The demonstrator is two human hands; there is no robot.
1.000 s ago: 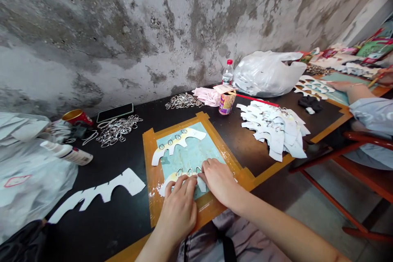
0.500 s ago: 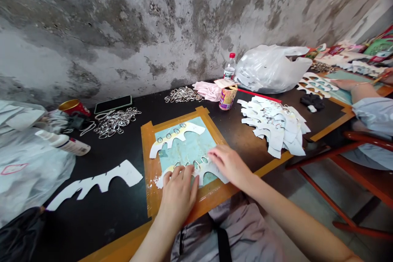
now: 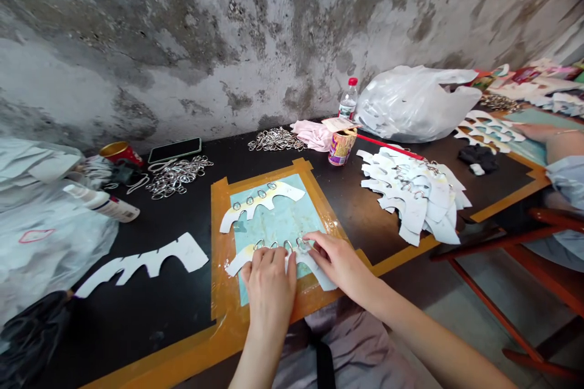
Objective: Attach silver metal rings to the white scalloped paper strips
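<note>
A white curved piece with scalloped cutouts [image 3: 319,268] lies on the light blue mat [image 3: 274,225], with several oval metal rings standing along its upper edge. My left hand [image 3: 270,285] rests on its left half, fingers laid over it and thumb apart. At the rightmost metal ring [image 3: 300,244], the thumb and index finger of my right hand [image 3: 336,262] close together; the fingertips partly cover it. Higher on the mat sits a second curved white piece [image 3: 283,189] with several rings along its yellowish edge.
Left stand another white cutout [image 3: 177,252], a white bottle [image 3: 103,202], a heap of rings [image 3: 177,177] and a phone [image 3: 175,150]. A noodle cup [image 3: 341,147], stacked white pieces [image 3: 415,194] and a plastic bag [image 3: 415,103] are right. A co-worker's arm [image 3: 563,141] is far right.
My right hand has come down and left onto the rightmost ring. My left hand still lies on the lower white piece, which has shifted slightly left. The view has moved a little.
</note>
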